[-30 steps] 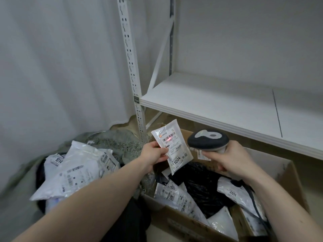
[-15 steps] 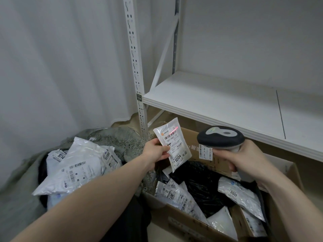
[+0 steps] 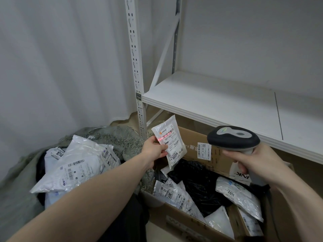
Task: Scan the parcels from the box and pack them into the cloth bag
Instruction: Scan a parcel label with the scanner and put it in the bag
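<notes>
Left hand (image 3: 153,149) pinches a small white plastic parcel (image 3: 170,141) by its left edge, thumb on the front label, holding it up tilted above the far-left corner of the open brown cardboard box (image 3: 190,226). Label faces the camera, "1004" printed near the bottom. A red scan line crosses the barcode area near the top of the label.

Right hand (image 3: 257,165) grips the handle of a dark grey handheld barcode scanner (image 3: 233,137), fingers wrapped round it, head pointing left toward the parcel. Scanner and parcel are apart, near each other, both over the box.

Box sits at the right, under the white metal shelf (image 3: 218,100). Inside: a crumpled black plastic bag (image 3: 199,186) in the middle, a white mailer marked "2011" (image 3: 235,193) at the right, a labelled white mailer (image 3: 174,194) at the left and more white packets at the near side.

Left of the box, the grey-green cloth bag (image 3: 120,138) lies open with frayed rim, already holding several parcels: a big white plastic mailer (image 3: 73,165) on top, another marked "1014" (image 3: 56,154) behind it.

White curtain (image 3: 61,58) at far left; perforated white shelf upright (image 3: 135,67) stands between bag and box.
</notes>
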